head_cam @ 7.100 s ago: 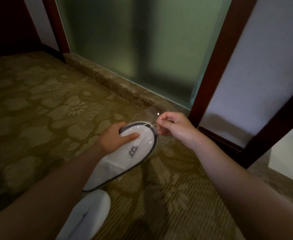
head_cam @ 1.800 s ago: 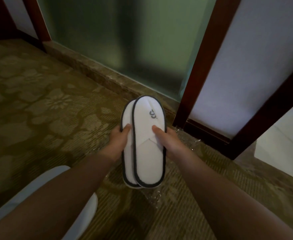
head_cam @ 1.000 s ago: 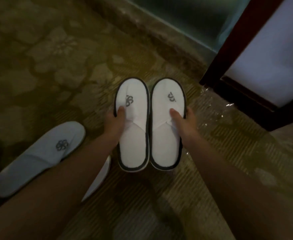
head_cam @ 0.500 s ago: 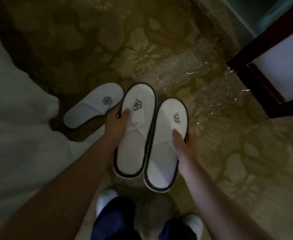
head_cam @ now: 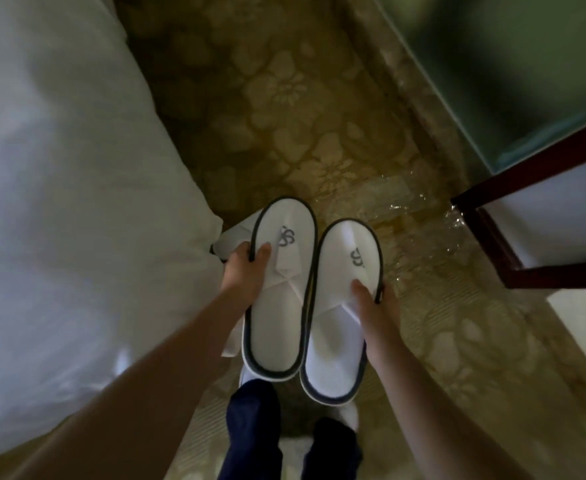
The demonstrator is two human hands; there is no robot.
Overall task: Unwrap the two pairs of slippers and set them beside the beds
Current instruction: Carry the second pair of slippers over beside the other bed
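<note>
I hold two white slippers with dark trim side by side above the carpet. My left hand point(head_cam: 246, 271) grips the left slipper point(head_cam: 279, 306) by its outer edge. The right slipper point(head_cam: 336, 341) is held at its strap by my right hand point(head_cam: 374, 306). Another white slipper point(head_cam: 236, 237) lies on the floor behind my left hand, mostly hidden by the hand and the held slipper. Clear plastic wrapping point(head_cam: 419, 230) lies crumpled on the carpet to the right.
A bed with a white cover point(head_cam: 69, 202) fills the left side. A dark wooden frame point(head_cam: 492, 237) and a frosted glass panel point(head_cam: 527, 81) stand at the right. Patterned carpet point(head_cam: 284, 116) runs between them. My legs in dark trousers point(head_cam: 253, 431) are below.
The view has swung so the bed fills the left side. Both held slippers have moved toward the bed edge, over the slipper on the floor, which is now mostly covered.
</note>
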